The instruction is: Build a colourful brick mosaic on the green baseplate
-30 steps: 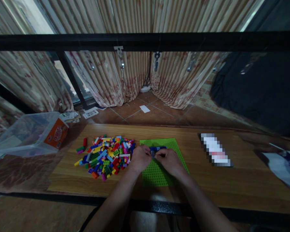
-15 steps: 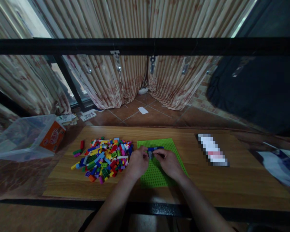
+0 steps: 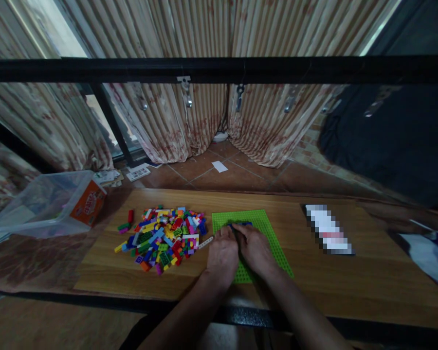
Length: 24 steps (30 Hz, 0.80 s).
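Observation:
A green studded baseplate point(image 3: 266, 232) lies on the wooden board point(image 3: 314, 277). A blue brick piece point(image 3: 241, 224) sits on the plate near its far edge. My left hand point(image 3: 222, 253) and my right hand point(image 3: 253, 249) rest side by side on the plate, fingers curled down onto the blue piece. Both hands cover the plate's middle, so what lies under the fingers is hidden. A heap of coloured bricks point(image 3: 164, 236) lies to the left of my left hand.
A clear plastic tub with an orange label point(image 3: 47, 199) lies tipped at the far left. A blurred-out flat object point(image 3: 328, 229) lies right of the plate. A black rail point(image 3: 219, 70) crosses above, with curtains behind. A white and dark item point(image 3: 427, 253) lies at the right edge.
Both hands have slid nearer to me and closer together on the plate. Less of the blue piece shows between the fingers now.

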{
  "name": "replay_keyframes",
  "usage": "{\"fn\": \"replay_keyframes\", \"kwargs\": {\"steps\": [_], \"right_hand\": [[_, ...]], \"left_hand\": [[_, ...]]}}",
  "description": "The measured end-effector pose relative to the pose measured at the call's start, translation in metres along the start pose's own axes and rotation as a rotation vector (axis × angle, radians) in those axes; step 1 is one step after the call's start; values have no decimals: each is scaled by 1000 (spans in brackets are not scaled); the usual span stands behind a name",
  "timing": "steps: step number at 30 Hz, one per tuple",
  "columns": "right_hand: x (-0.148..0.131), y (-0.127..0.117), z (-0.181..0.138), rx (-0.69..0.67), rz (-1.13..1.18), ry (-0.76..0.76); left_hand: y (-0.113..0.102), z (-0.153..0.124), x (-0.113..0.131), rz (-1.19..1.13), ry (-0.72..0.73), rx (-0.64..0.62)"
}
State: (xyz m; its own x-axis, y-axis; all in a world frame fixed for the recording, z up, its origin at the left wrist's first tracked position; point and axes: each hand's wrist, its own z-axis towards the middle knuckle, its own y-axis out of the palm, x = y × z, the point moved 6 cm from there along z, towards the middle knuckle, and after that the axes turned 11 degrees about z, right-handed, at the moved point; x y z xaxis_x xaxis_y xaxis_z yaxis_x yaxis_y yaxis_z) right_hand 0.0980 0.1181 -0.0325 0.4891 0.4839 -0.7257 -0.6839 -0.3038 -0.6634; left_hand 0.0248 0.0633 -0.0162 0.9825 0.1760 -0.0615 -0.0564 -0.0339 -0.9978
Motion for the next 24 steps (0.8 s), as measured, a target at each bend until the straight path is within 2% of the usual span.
{"fn": "replay_keyframes", "kwargs": {"steps": [4, 10, 17, 20, 24], "right_hand": [[0, -1, -2, 23, -2, -23], [10, -15, -4, 126, -65, -12], [22, -25, 1, 137, -139, 53], [23, -24, 2, 138, -137, 43], [23, -23, 2, 155, -127, 13]], "left_hand": [[6, -1, 0, 36, 14, 71], [13, -1, -2, -24, 36, 141], [4, 5, -1, -132, 99, 140], [-6, 5, -18, -212, 39, 169], [-19, 0, -61, -262, -122, 214]]}}
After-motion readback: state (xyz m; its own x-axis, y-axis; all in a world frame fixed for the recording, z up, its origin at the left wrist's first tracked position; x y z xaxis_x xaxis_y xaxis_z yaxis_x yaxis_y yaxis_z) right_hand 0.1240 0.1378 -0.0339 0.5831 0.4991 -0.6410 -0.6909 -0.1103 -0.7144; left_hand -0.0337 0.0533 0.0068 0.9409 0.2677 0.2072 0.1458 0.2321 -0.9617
